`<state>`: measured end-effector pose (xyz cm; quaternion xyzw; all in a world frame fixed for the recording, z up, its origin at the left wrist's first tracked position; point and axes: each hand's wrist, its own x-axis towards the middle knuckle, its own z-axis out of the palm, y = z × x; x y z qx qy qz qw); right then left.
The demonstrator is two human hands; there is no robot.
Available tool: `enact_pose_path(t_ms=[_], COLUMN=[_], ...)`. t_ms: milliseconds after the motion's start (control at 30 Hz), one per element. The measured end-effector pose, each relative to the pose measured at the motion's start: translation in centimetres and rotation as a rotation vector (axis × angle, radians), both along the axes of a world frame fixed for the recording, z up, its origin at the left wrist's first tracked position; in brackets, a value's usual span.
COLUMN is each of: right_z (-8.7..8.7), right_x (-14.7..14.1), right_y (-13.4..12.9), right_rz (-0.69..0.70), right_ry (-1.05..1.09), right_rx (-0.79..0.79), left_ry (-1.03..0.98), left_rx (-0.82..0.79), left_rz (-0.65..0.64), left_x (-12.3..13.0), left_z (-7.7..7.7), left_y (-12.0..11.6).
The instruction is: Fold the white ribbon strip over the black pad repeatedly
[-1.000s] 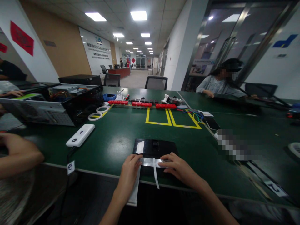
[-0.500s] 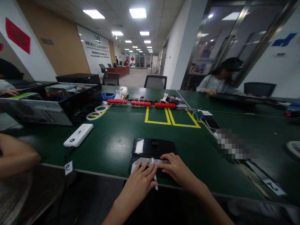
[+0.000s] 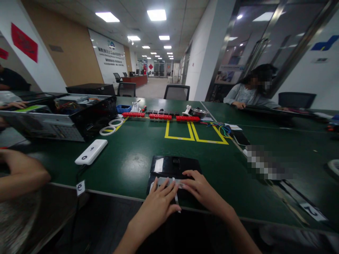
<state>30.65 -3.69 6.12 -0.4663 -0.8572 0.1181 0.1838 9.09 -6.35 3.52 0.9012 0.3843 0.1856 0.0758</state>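
A flat black panel (image 3: 189,163) with a white label lies on the green table near its front edge. Across its near part rests a thin grey, see-through-looking piece (image 3: 162,181), largely covered by my hands; its kind is unclear. My left hand (image 3: 160,199) lies on this piece with fingers spread. A narrow white strip (image 3: 176,198) runs out from beneath the left fingers towards the table edge. From the right, my right hand (image 3: 200,187) touches the piece's right end, its bent fingers apart and close to the left fingertips.
Left stands an open computer case (image 3: 92,116), with a white power bank (image 3: 91,151) and white rings (image 3: 107,130) nearby. Red trays (image 3: 160,116) line the back beyond yellow tape outlines (image 3: 180,138). Coloured wires (image 3: 224,130) lie right. A person's arm (image 3: 23,173) rests left; another person (image 3: 251,91) sits right.
My right fingers have shifted slightly left along the grey piece, towards my left fingertips. My left hand stays on it. The whole view has shifted slightly.
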Motion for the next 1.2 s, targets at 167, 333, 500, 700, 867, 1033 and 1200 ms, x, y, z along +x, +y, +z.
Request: enact_pose_path(t_ms=[167,333,500,700,867,1033,1200], right_z=[1.4,1.5,-1.0,-2.3,-1.9,-1.8,-2.0], right_x=[-1.0,-5.4,-8.4,-6.9,-2.6,4.1,10.8], right_y=[0.8,0.8,1.0,1.7,2.1,2.7,3.1], right_rz=[-0.163,-0.084,0.026,0.001,-0.043,-0.131,-0.276], right_ry=[0.279,0.100,-0.192,-0.224,-0.267,-0.296,-0.309], right_rx=[0.161,0.118,0.002,-0.016,-0.031,-0.074,-0.118], left_ry=[-0.206,-0.352,-0.378,-0.354,-0.332,-0.304,-0.296], left_rx=[0.014,0.103,0.061,0.067,0.094,0.094,0.103], left_rz=[0.209,0.426,0.447,0.454,0.460,0.460,0.456], left_x=[-3.6,-6.7,-7.2,-7.1,-7.1,-7.1,-7.0], left_z=[0.4,-2.3,-3.8,-3.7,-3.8,-3.8,-3.8], left_y=[2.3,5.2,5.6,5.3,5.3,5.3,5.4])
